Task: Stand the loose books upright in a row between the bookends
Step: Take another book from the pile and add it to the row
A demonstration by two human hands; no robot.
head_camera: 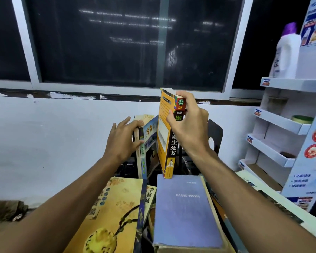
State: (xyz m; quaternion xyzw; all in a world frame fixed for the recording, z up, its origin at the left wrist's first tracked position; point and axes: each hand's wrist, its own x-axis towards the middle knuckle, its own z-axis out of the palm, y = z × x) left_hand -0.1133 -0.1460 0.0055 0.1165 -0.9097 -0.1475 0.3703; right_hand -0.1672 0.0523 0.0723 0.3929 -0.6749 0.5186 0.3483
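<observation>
Handling: the thick orange paperback with a black spine [164, 136] is probably moderately heavy. Its glossy covers look flexible and a little slippery, though the page block seems stiff enough to stand on its own.
Where to hold: a pinch across the spine near the top, thumb on one cover and fingers on the other, suits it. A lower hold would likely steady it better while seating it.
Looks: orange front cover with a pale panel, large white characters down the black spine, and a red and green patch at the top.
Position: held nearly upright, between the leaning blue and cream books [148, 143] and the black metal bookend [216, 132]. Whether its foot touches anything is unclear.
Right hand [188, 128]: grips the orange paperback at the top of its spine.
Left hand [122, 141]: fingers extended, pressing flat against the leaning books.
Loose books: a faded blue hardback [182, 212] and a yellow book showing a pendant [117, 207] lie flat in front.
Left bookend: not visible.
</observation>
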